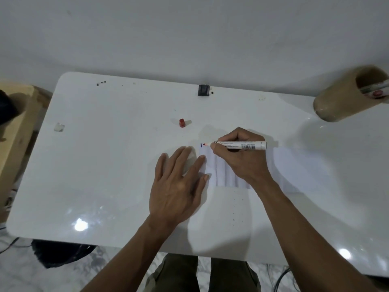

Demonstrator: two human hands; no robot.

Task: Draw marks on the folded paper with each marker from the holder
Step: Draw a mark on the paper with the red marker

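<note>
A white folded paper [221,171] with several pleats lies on the white table [105,165]. My left hand [179,186] lies flat, fingers spread, with its fingertips pressing the paper's left edge. My right hand [242,159] holds a white marker [242,145] with a red tip; the tip touches the paper's top left corner beside a short blue mark [201,145]. A red cap [182,122] stands on the table behind the paper. The beige holder [345,98] at the far right edge holds another marker [376,91].
A small black object [203,90] sits at the table's far edge. A small white piece [59,127] lies at the left. A wooden piece of furniture [16,127] stands left of the table. Cables and a dark cloth lie on the floor below.
</note>
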